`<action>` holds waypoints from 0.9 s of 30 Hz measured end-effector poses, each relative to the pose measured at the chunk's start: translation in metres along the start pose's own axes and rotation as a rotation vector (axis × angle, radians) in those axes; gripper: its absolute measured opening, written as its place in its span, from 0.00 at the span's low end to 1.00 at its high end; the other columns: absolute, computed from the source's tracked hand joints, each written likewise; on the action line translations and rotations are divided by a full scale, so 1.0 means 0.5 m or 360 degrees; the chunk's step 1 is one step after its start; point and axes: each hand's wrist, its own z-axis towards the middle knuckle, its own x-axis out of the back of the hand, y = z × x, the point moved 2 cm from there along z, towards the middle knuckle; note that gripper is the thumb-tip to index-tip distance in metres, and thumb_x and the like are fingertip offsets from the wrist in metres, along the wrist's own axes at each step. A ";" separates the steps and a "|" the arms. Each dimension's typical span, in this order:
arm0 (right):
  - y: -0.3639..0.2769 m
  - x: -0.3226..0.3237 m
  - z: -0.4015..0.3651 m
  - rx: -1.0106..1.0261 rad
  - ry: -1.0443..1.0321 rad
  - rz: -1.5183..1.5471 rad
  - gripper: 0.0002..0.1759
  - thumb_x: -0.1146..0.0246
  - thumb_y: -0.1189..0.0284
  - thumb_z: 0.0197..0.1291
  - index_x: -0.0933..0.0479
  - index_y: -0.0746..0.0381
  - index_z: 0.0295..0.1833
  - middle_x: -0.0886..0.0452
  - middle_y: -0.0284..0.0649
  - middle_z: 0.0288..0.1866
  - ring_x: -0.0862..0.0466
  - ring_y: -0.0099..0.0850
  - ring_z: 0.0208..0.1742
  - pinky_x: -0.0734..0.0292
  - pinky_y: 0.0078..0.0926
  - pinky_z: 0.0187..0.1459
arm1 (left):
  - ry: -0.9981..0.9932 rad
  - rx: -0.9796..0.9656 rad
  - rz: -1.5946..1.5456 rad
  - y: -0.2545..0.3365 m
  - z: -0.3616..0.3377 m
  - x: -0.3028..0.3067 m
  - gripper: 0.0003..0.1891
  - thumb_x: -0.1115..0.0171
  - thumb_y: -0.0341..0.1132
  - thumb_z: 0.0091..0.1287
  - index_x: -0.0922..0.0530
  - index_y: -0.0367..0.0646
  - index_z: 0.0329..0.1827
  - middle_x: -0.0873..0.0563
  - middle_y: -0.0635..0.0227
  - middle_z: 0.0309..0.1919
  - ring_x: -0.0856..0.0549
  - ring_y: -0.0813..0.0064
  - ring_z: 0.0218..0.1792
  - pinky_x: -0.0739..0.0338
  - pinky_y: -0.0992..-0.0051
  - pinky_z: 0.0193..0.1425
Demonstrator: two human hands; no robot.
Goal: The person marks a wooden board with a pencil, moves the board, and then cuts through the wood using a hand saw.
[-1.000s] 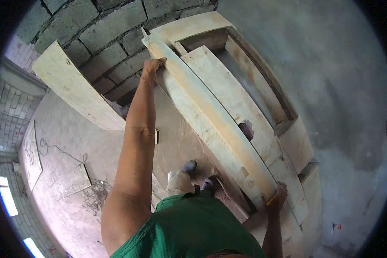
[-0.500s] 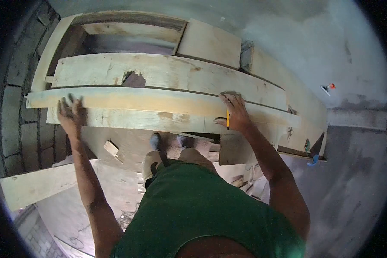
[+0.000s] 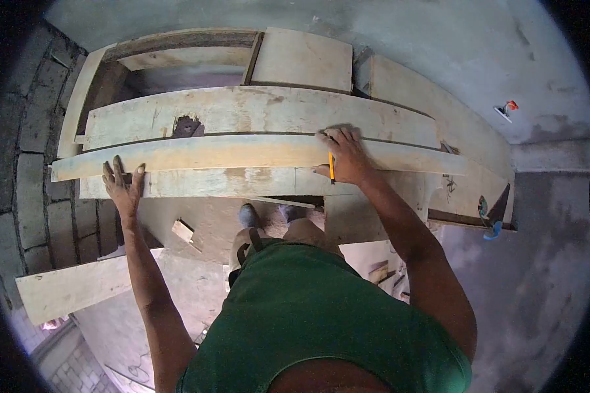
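A long narrow wooden strip (image 3: 242,152) lies across a wider plywood board. My left hand (image 3: 124,190) is at its left part, fingers spread and fingertips resting on its near edge. Toward the right, my right hand (image 3: 347,157) has its fingers over the strip and holds a yellow pencil (image 3: 332,169), which points down toward me. Behind the strip is a wide plywood board (image 3: 262,118) with a ragged hole (image 3: 187,127) in it. The near plywood board (image 3: 203,183) shows brown stains and a thin line near my right hand.
An open wooden frame (image 3: 88,92) and a plywood panel (image 3: 303,60) stand at the back. Block wall (image 3: 33,177) rises on the left. Below lie a loose plank (image 3: 78,285) and a wood offcut (image 3: 183,229). A blue object (image 3: 493,230) hangs at the right corner.
My left hand has come down from a blurred reach onto the strip's near edge. The view has shifted slightly; my right hand still holds the pencil on the strip.
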 end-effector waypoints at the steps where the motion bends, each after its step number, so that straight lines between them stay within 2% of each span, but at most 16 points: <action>1: 0.003 -0.002 0.001 0.0006 0.0001 0.0001 0.47 0.24 0.49 0.45 0.30 0.60 0.69 0.30 0.46 0.63 0.32 0.47 0.66 0.40 0.50 0.69 | -0.0009 0.0022 0.0008 0.002 0.000 0.001 0.44 0.31 0.62 0.60 0.31 0.46 0.74 0.40 0.37 0.75 0.41 0.33 0.74 0.46 0.42 0.76; 5: -0.007 -0.002 0.002 -0.0017 -0.0058 0.0000 0.48 0.25 0.46 0.44 0.29 0.60 0.68 0.29 0.48 0.63 0.32 0.49 0.66 0.40 0.53 0.69 | -0.0001 -0.0036 0.0037 -0.014 -0.002 -0.008 0.43 0.30 0.60 0.60 0.32 0.47 0.75 0.40 0.37 0.75 0.41 0.35 0.75 0.43 0.44 0.76; 8: -0.015 -0.003 0.002 -0.0034 -0.0062 -0.0118 0.49 0.26 0.43 0.44 0.28 0.61 0.67 0.28 0.50 0.63 0.32 0.52 0.67 0.40 0.56 0.69 | -0.0102 0.0301 -0.0392 0.028 -0.006 0.010 0.44 0.30 0.57 0.61 0.33 0.43 0.76 0.41 0.41 0.76 0.41 0.44 0.77 0.43 0.53 0.77; 9: -0.011 -0.002 -0.003 -0.0011 0.0002 -0.0196 0.50 0.26 0.41 0.43 0.28 0.61 0.67 0.28 0.50 0.63 0.32 0.53 0.66 0.41 0.59 0.69 | -0.0138 0.0142 0.0073 -0.002 -0.003 0.001 0.43 0.28 0.54 0.61 0.33 0.41 0.76 0.45 0.43 0.79 0.42 0.48 0.78 0.41 0.56 0.77; 11: 0.008 -0.031 -0.010 -0.0197 -0.0154 -0.0057 0.52 0.28 0.37 0.43 0.29 0.62 0.67 0.27 0.52 0.64 0.31 0.55 0.66 0.42 0.65 0.68 | -0.0090 0.0033 -0.0024 -0.001 -0.008 0.002 0.39 0.33 0.50 0.66 0.34 0.42 0.76 0.42 0.45 0.78 0.37 0.51 0.75 0.37 0.57 0.75; 12: 0.005 -0.021 -0.016 -0.0074 0.0034 -0.0094 0.54 0.29 0.36 0.43 0.30 0.62 0.68 0.28 0.54 0.65 0.32 0.55 0.67 0.44 0.71 0.66 | -0.0082 0.0093 -0.0304 0.000 -0.004 -0.005 0.36 0.35 0.48 0.68 0.35 0.42 0.76 0.41 0.46 0.77 0.35 0.53 0.74 0.35 0.58 0.73; 16: 0.016 -0.043 -0.032 -0.0085 0.0074 -0.0029 0.52 0.28 0.40 0.44 0.31 0.61 0.70 0.31 0.53 0.67 0.34 0.55 0.69 0.49 0.70 0.70 | -0.0013 0.0709 -0.1850 -0.032 -0.013 -0.037 0.28 0.44 0.39 0.77 0.37 0.44 0.77 0.36 0.49 0.76 0.27 0.60 0.70 0.26 0.61 0.68; 18: 0.004 -0.030 -0.030 -0.0181 0.0026 -0.0027 0.51 0.27 0.41 0.44 0.31 0.61 0.70 0.30 0.54 0.67 0.33 0.56 0.69 0.48 0.69 0.71 | -0.0082 0.0032 -0.0371 -0.233 0.028 -0.091 0.25 0.48 0.44 0.77 0.32 0.46 0.74 0.30 0.55 0.73 0.24 0.64 0.67 0.25 0.63 0.67; 19: 0.002 -0.017 -0.035 -0.0192 0.0008 -0.0022 0.51 0.27 0.42 0.45 0.31 0.61 0.70 0.29 0.54 0.66 0.33 0.56 0.69 0.47 0.67 0.71 | 0.0034 0.0053 0.0018 -0.310 0.019 -0.089 0.25 0.47 0.45 0.76 0.31 0.47 0.73 0.26 0.56 0.69 0.21 0.64 0.63 0.23 0.62 0.63; 20: 0.022 -0.068 -0.060 -0.0316 -0.0106 0.0075 0.53 0.29 0.41 0.48 0.37 0.57 0.76 0.36 0.53 0.75 0.40 0.57 0.76 0.48 0.60 0.76 | 0.0138 0.0106 0.0315 -0.333 0.023 -0.073 0.25 0.46 0.46 0.75 0.29 0.47 0.71 0.22 0.57 0.64 0.19 0.63 0.58 0.22 0.61 0.59; 22: -0.002 -0.047 -0.047 -0.0475 -0.0306 0.0153 0.53 0.24 0.48 0.48 0.39 0.54 0.76 0.36 0.53 0.74 0.39 0.58 0.74 0.46 0.61 0.74 | 0.0449 0.0238 0.1064 -0.422 -0.011 0.001 0.25 0.44 0.48 0.73 0.26 0.47 0.68 0.15 0.59 0.55 0.14 0.63 0.49 0.18 0.60 0.50; 23: -0.006 -0.027 -0.037 -0.0309 -0.0171 0.0240 0.54 0.22 0.51 0.46 0.40 0.54 0.77 0.36 0.53 0.74 0.38 0.58 0.73 0.45 0.61 0.74 | 0.0432 0.0756 -0.0108 -0.320 0.007 0.079 0.21 0.45 0.47 0.73 0.21 0.44 0.62 0.13 0.57 0.49 0.13 0.63 0.44 0.19 0.62 0.48; 24: -0.021 -0.021 -0.026 -0.0174 -0.0124 0.0030 0.55 0.21 0.54 0.44 0.39 0.55 0.76 0.35 0.53 0.73 0.37 0.57 0.72 0.44 0.58 0.74 | 0.0688 0.0886 -0.0591 -0.389 0.012 0.073 0.18 0.45 0.45 0.74 0.17 0.43 0.55 0.11 0.58 0.44 0.13 0.64 0.40 0.19 0.64 0.45; 25: -0.005 -0.034 -0.012 -0.0048 0.0007 0.0119 0.57 0.19 0.52 0.40 0.39 0.58 0.75 0.33 0.53 0.69 0.36 0.57 0.70 0.45 0.61 0.72 | 0.0047 0.1256 0.0652 -0.403 0.054 0.105 0.15 0.45 0.42 0.73 0.15 0.42 0.50 0.11 0.60 0.41 0.13 0.67 0.38 0.19 0.65 0.43; 26: -0.003 -0.042 -0.015 -0.0160 -0.0055 -0.0009 0.57 0.19 0.59 0.40 0.40 0.60 0.75 0.34 0.52 0.71 0.36 0.56 0.72 0.46 0.57 0.74 | 0.0641 0.0719 -0.0010 -0.485 0.031 0.090 0.14 0.42 0.40 0.72 0.15 0.42 0.50 0.11 0.60 0.38 0.13 0.68 0.37 0.18 0.66 0.43; 27: -0.003 -0.031 0.000 -0.0066 -0.0054 -0.0019 0.58 0.19 0.61 0.38 0.40 0.62 0.75 0.34 0.53 0.72 0.37 0.56 0.73 0.47 0.58 0.74 | 0.0705 0.0792 -0.0332 -0.544 0.045 0.067 0.14 0.39 0.40 0.70 0.14 0.38 0.47 0.11 0.60 0.34 0.13 0.69 0.37 0.19 0.66 0.44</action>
